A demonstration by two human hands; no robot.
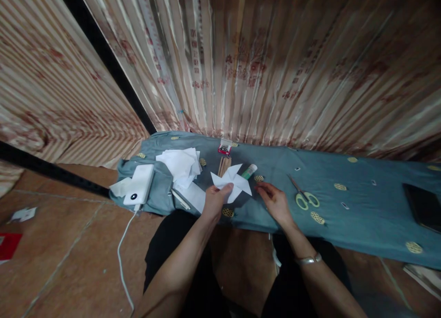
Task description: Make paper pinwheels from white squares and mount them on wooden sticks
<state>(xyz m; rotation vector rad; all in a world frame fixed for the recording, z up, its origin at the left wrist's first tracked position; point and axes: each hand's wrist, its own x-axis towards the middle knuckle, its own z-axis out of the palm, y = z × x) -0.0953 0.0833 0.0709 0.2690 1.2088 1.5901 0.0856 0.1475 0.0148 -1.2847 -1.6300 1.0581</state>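
A white folded paper pinwheel (235, 176) is pinched at its lower left by my left hand (215, 198), the thumb lying on its front near the centre. Just right of the pinwheel is my right hand (274, 202), its thumb and fingertips drawn together. Whatever those fingertips hold, if anything, is too small to make out. Behind the pinwheel lie several wooden sticks (225, 163), partly covered by it. A green and white glue stick (249, 171) rests beside its right blades. Further back stands a small open red box of pins (225, 147).
Scissors with pale green handles (307, 200) lie right of my right hand. A stack of white paper (179, 164), a white pen (181, 200) and a white power bank (139, 185) with a cable are on the left. At the far right lies a dark phone (422, 205).
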